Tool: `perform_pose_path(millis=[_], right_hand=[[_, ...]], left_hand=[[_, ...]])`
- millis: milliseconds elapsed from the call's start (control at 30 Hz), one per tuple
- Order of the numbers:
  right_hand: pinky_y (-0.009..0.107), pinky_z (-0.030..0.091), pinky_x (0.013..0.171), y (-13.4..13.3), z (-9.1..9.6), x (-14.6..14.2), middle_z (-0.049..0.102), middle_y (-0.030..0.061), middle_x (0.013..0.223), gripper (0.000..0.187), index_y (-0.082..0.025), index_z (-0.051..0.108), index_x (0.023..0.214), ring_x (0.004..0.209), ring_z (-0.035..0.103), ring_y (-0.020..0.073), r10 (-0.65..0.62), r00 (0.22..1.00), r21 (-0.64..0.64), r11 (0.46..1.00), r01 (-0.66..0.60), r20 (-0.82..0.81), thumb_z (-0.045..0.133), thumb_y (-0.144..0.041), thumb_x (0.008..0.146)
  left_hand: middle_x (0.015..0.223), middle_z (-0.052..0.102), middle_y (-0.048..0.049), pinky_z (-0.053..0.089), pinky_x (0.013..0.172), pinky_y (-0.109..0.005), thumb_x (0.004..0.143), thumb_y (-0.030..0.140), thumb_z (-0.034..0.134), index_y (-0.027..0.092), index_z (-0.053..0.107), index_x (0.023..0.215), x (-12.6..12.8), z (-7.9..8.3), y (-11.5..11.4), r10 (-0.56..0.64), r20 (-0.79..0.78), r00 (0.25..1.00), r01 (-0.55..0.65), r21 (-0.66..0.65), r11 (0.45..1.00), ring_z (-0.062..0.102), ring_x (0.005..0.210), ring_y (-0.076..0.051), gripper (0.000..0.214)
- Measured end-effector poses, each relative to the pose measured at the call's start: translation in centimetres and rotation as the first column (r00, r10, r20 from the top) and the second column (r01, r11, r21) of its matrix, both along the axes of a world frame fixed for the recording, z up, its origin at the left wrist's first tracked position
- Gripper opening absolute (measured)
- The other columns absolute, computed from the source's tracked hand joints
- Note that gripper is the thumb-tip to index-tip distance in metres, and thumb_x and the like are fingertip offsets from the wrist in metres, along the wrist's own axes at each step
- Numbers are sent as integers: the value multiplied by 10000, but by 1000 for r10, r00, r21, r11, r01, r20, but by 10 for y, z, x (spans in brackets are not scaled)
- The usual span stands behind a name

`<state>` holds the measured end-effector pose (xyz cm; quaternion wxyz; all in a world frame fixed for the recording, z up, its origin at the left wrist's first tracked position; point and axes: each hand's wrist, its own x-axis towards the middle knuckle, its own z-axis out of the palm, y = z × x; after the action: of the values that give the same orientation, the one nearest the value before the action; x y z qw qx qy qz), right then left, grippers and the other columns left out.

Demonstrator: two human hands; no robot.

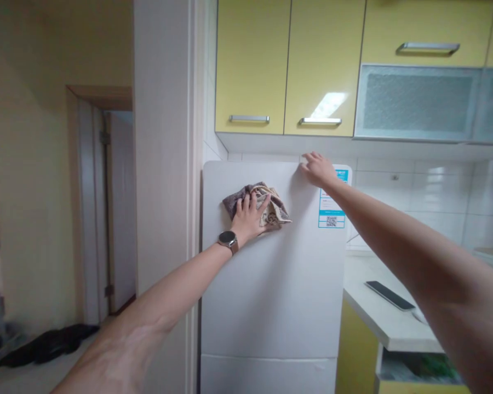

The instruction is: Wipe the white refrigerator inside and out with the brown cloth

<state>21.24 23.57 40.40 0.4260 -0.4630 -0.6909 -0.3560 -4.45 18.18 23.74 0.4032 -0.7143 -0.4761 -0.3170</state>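
Note:
My left hand (pixel 248 216), a watch on its wrist, presses a crumpled grey and beige patterned cloth (pixel 271 208) flat against the upper front of a white fridge door (pixel 271 284). Its fingers are spread over the cloth. My right hand (pixel 318 168) rests on the top edge of the fridge near its right corner, fingers curled over the edge, just left of a blue and white label (pixel 332 210) with a QR code.
Yellow wall cabinets (pixel 287 65) hang just above the fridge. A white counter (pixel 378 312) at the right carries a dark phone (pixel 389 295). A white wall pillar (pixel 164 164) stands left of the fridge, with a doorway (pixel 107 208) and dark fabric (pixel 49 345) on the floor beyond.

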Motion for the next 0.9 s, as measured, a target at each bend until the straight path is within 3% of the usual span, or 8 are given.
perform_pose_path(millis=[67,233,333,433,533,633,767,900], right_hand=[[487,423,1016,12,-4,4,679,192,1191,424,-124,674,1161,1150,571,328,-49,999,-28,998,48,-16,374,-368,988],[475,391,997,27,-23,6,679,160,1079,393,-160,652,1007,1081,560,311,-20,999,162,986,26,-41,345,-405,996],[475,387,997,30,-27,4,674,150,1054,398,-166,640,975,1075,554,308,0,997,212,977,16,-71,331,-414,1004],[490,388,999,31,-28,3,671,147,1055,430,-178,636,971,1081,554,314,14,997,226,974,3,-72,298,-440,1022],[506,386,998,33,-27,3,670,149,1058,479,-196,642,984,1090,555,323,25,997,226,974,-7,-75,256,-474,1038],[515,370,1012,34,-26,2,660,160,1090,542,-189,647,1015,1122,547,328,27,996,218,976,-7,-89,206,-503,1051],[513,359,1018,34,-24,-1,649,159,1107,573,-173,633,1017,1150,535,324,38,994,199,980,-18,-99,173,-511,1062],[493,332,1036,31,-20,-3,635,162,1154,520,-150,589,1016,1165,511,295,33,994,153,988,-16,-106,188,-476,1078]], left_hand=[[1656,315,-211,230,1195,-646,842,597,658,271,232,1665,1,1,-2,26,-16,1000,-26,7,1000,316,1484,-483,982],[1644,342,-198,173,1229,-641,838,364,656,248,393,1605,-10,10,-3,50,-14,999,-49,42,998,296,1498,-480,819],[1685,285,-133,131,1255,-625,844,407,660,286,419,1590,-28,29,0,22,20,1000,-23,80,997,181,1554,-458,794],[1725,178,-85,119,1249,-650,829,469,670,313,341,1625,-47,58,5,12,116,993,-24,108,994,79,1578,-454,875],[1740,99,-93,89,1246,-659,795,565,683,292,256,1656,-59,88,11,33,206,978,-57,110,992,17,1581,-460,999],[1742,81,-107,63,1259,-636,769,631,690,263,211,1669,-67,103,17,45,274,961,-82,125,989,-3,1583,-452,1085],[1738,110,-80,66,1275,-598,825,596,660,274,238,1664,-73,96,23,24,351,936,-96,189,977,46,1587,-419,992],[1747,57,-55,30,1269,-606,885,554,648,244,235,1661,-80,65,21,9,391,920,-95,201,975,35,1578,-419,933]])
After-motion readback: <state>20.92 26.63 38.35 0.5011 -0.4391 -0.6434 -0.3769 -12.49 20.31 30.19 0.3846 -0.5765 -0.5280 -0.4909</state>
